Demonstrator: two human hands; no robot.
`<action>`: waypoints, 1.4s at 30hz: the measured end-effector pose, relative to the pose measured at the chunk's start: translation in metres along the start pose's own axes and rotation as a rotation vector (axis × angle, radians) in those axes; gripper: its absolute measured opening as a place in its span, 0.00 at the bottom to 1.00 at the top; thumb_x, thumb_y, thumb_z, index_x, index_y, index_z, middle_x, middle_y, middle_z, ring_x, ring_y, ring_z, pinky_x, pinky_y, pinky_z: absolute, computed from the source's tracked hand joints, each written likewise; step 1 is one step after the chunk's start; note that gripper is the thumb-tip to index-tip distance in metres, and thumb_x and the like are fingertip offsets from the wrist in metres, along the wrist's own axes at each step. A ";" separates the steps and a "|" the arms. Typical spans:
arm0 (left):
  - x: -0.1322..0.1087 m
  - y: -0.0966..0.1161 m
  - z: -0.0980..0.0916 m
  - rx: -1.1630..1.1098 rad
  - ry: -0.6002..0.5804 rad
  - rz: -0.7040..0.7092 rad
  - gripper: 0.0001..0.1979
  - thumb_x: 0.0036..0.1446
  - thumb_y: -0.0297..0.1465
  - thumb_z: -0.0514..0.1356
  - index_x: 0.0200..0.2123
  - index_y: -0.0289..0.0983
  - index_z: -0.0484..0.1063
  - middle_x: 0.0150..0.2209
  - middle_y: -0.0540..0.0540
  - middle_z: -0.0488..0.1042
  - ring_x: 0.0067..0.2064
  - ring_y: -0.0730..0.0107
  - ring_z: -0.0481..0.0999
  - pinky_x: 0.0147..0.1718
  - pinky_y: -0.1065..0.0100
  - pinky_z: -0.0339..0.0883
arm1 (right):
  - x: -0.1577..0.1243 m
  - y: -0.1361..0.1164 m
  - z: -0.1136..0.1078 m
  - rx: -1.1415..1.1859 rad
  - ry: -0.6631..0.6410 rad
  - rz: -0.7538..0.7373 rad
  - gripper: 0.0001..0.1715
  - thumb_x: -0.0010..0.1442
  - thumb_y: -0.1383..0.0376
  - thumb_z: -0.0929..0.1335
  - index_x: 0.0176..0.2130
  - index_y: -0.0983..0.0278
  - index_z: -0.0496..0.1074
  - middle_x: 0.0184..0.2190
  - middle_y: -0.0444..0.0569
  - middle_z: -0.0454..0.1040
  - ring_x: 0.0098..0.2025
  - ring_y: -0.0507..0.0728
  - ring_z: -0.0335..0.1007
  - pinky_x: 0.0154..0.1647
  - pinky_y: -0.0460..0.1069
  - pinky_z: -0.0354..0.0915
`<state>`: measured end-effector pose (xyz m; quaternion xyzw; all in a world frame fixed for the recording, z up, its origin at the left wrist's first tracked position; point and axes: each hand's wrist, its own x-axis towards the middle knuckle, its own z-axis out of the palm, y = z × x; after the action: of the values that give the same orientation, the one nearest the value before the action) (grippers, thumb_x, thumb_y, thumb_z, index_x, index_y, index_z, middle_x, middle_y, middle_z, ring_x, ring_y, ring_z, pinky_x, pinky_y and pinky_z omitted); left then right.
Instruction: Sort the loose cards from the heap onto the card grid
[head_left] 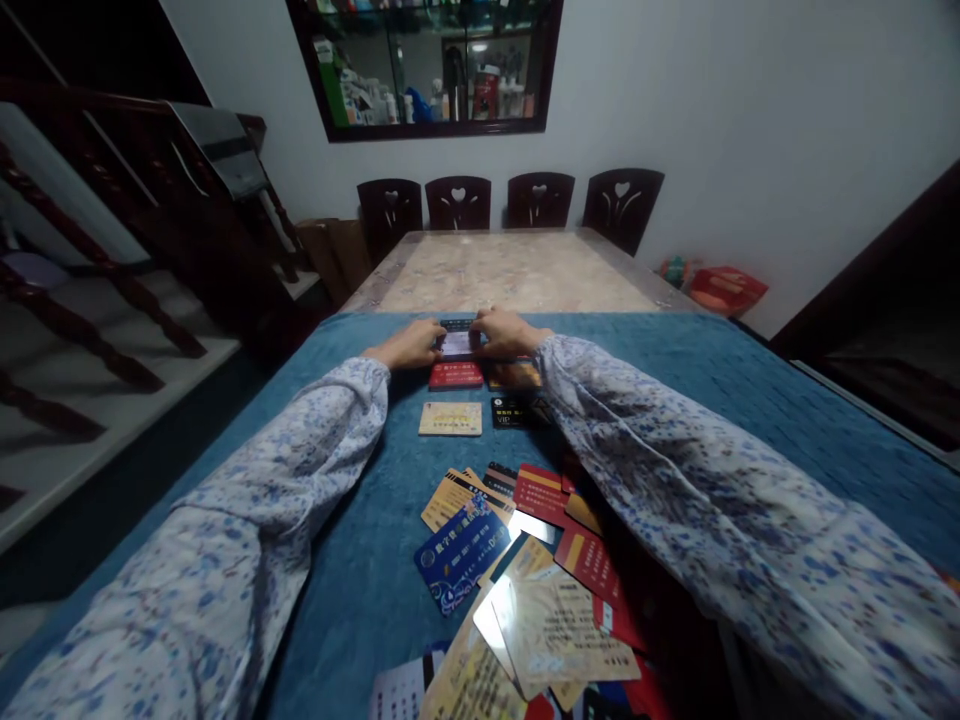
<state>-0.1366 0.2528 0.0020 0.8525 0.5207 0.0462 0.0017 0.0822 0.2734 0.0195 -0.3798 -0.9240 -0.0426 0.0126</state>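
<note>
My left hand (411,344) and my right hand (510,333) reach far forward over the blue cloth. Between them lies a pale card (457,344), gripped at its left and right ends by my fingers. A dark card (456,325) shows just beyond it. Directly below the pale card is a red card (455,375), and a brownish-gold card (513,375) lies to its right. Nearer to me, a cream-gold card (450,419) sits beside a black VIP card (514,413), partly covered by my right sleeve.
A loose heap of overlapping cards lies close to me, among them a blue card (461,555), red cards (589,565) and a gold-toned card (570,630). Blue cloth (360,590) covers the near table. Chairs (540,200) stand past the patterned far end (517,270).
</note>
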 end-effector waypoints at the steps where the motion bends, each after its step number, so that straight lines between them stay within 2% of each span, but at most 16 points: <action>1: 0.002 -0.001 0.001 -0.012 -0.006 0.000 0.15 0.52 0.32 0.61 0.43 0.33 0.78 0.46 0.39 0.76 0.45 0.56 0.75 0.46 0.63 0.69 | 0.001 0.000 0.002 0.003 -0.007 0.002 0.19 0.59 0.59 0.71 0.48 0.66 0.79 0.53 0.60 0.75 0.53 0.66 0.69 0.47 0.52 0.63; 5: 0.006 -0.003 0.004 -0.022 -0.030 -0.004 0.13 0.51 0.32 0.61 0.39 0.34 0.78 0.43 0.41 0.77 0.42 0.59 0.75 0.42 0.65 0.68 | 0.004 0.000 0.006 0.029 -0.052 0.023 0.19 0.60 0.59 0.71 0.49 0.66 0.79 0.55 0.61 0.75 0.55 0.67 0.69 0.47 0.52 0.65; 13: 0.009 -0.003 0.004 0.021 -0.105 -0.002 0.13 0.52 0.33 0.60 0.40 0.34 0.78 0.38 0.43 0.78 0.40 0.60 0.76 0.40 0.67 0.68 | 0.006 0.000 0.009 0.045 -0.088 0.056 0.18 0.60 0.60 0.71 0.49 0.62 0.80 0.57 0.56 0.76 0.57 0.65 0.70 0.52 0.50 0.66; 18: 0.008 -0.002 0.002 0.044 -0.104 -0.006 0.13 0.53 0.34 0.61 0.40 0.35 0.79 0.42 0.42 0.79 0.44 0.58 0.77 0.45 0.66 0.69 | 0.008 0.001 0.010 0.057 -0.108 0.063 0.18 0.60 0.59 0.72 0.49 0.61 0.80 0.58 0.55 0.76 0.57 0.65 0.71 0.52 0.50 0.66; 22: 0.008 -0.003 0.001 0.015 -0.121 -0.016 0.16 0.53 0.34 0.61 0.44 0.37 0.79 0.45 0.43 0.80 0.48 0.57 0.78 0.47 0.67 0.70 | 0.008 0.002 0.010 0.065 -0.104 0.043 0.17 0.61 0.60 0.71 0.49 0.60 0.80 0.54 0.52 0.80 0.55 0.62 0.73 0.51 0.48 0.65; 24: 0.008 -0.004 0.001 -0.010 -0.124 -0.024 0.18 0.53 0.35 0.60 0.47 0.37 0.78 0.46 0.43 0.80 0.48 0.58 0.78 0.47 0.67 0.70 | 0.009 0.004 0.011 0.078 -0.106 0.024 0.18 0.61 0.61 0.71 0.50 0.60 0.80 0.52 0.51 0.80 0.53 0.60 0.74 0.50 0.47 0.65; 27: 0.008 -0.006 0.001 -0.031 -0.126 -0.017 0.18 0.52 0.35 0.60 0.45 0.36 0.78 0.43 0.44 0.81 0.46 0.58 0.78 0.45 0.67 0.70 | 0.011 0.007 0.011 0.080 -0.109 -0.009 0.19 0.61 0.60 0.71 0.51 0.61 0.80 0.52 0.51 0.81 0.51 0.59 0.75 0.50 0.47 0.65; 34: 0.009 -0.010 0.000 -0.057 -0.127 0.000 0.17 0.51 0.37 0.61 0.43 0.37 0.79 0.38 0.47 0.80 0.41 0.60 0.78 0.43 0.67 0.70 | 0.013 0.011 0.013 0.014 -0.087 -0.057 0.20 0.62 0.58 0.72 0.51 0.62 0.80 0.51 0.54 0.81 0.55 0.65 0.72 0.49 0.50 0.65; 42: 0.007 -0.006 -0.003 -0.083 -0.134 -0.069 0.19 0.51 0.36 0.61 0.46 0.39 0.79 0.43 0.47 0.82 0.46 0.58 0.79 0.46 0.67 0.71 | 0.014 0.011 0.011 0.025 -0.115 -0.066 0.18 0.63 0.60 0.71 0.52 0.63 0.80 0.51 0.53 0.81 0.53 0.62 0.74 0.51 0.48 0.65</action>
<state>-0.1391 0.2613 0.0057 0.8343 0.5462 0.0106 0.0737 0.0797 0.2922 0.0097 -0.3508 -0.9357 -0.0096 -0.0374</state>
